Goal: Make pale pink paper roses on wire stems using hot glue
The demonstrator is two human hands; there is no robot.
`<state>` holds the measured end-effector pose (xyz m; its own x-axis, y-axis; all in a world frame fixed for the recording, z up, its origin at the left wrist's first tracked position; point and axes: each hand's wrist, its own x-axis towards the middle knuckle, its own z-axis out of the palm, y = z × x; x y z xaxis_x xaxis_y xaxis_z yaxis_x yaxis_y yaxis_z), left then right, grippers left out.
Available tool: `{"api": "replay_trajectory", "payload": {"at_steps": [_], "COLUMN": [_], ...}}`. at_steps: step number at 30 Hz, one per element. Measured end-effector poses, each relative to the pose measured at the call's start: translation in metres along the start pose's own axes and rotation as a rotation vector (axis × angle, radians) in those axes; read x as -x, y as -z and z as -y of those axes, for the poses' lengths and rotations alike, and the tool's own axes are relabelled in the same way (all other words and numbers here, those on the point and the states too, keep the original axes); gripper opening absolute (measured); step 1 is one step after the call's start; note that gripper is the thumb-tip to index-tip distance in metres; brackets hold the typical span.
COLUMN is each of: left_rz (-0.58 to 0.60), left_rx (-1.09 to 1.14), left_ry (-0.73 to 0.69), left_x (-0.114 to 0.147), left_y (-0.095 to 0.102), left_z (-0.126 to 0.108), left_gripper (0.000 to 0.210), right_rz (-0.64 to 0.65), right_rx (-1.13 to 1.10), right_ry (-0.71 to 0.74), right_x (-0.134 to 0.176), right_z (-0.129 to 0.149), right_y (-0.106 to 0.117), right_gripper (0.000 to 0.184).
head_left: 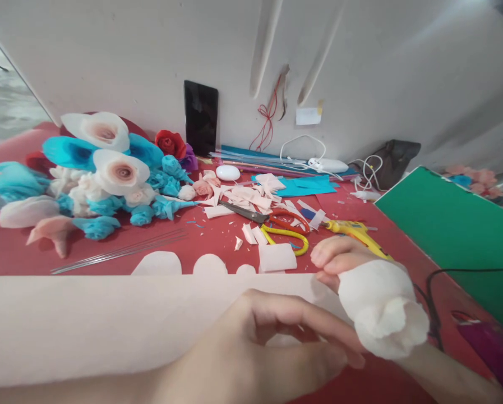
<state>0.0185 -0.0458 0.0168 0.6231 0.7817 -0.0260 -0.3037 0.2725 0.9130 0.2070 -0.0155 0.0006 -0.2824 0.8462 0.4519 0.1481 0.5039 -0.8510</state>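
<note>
A white crepe-paper flower [386,311] with a rolled centre sits at my right hand [339,259], whose fingers curl behind it; its petals hide the palm. My left hand [272,336] comes in from the lower left, fingers bent, thumb and index finger pinched together at the flower's left edge. Under and behind my left hand stretches a long pale paper sheet [87,325]. Just beyond the sheet lie scissors [251,214] with one red and one yellow handle, pale paper scraps [247,196] and a yellow glue gun [356,231].
Blue, white and pink paper flowers [120,171] crowd the left of the red table [217,235]. Thin wires [120,252] lie before them. A dark phone [201,118] leans on the wall. At right are a green board [453,235], a black cable [465,270] and a purple object [487,348].
</note>
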Motion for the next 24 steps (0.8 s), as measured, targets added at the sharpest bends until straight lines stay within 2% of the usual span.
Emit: {"api": "replay_trajectory", "payload": {"at_steps": [6,11,21,24], "left_rz": [-0.002,0.019,0.048,0.0], "left_rx": [0.041,0.127,0.24,0.275], "left_ry": [-0.055,-0.08,-0.021,-0.023], "left_x": [0.0026,0.0018,0.0057,0.0052], "left_y": [0.002,0.0025,0.0016,0.0025], "left_z": [0.0061,0.0087,0.0077,0.006], "left_gripper": [0.016,0.016,0.017,0.015], "right_rz": [-0.003,0.012,0.026,0.03], "right_rx": [-0.006,-0.025,-0.06,-0.058], "right_ry": [-0.032,-0.017,-0.011,-0.004], "right_x": [-0.0004,-0.0021,-0.0019,-0.0013], "right_z": [-0.0015,0.0007,-0.0009,-0.0014], "right_y": [0.0006,0.0005,0.0015,0.0018], "right_gripper": [0.007,0.02,0.007,0.003]}}
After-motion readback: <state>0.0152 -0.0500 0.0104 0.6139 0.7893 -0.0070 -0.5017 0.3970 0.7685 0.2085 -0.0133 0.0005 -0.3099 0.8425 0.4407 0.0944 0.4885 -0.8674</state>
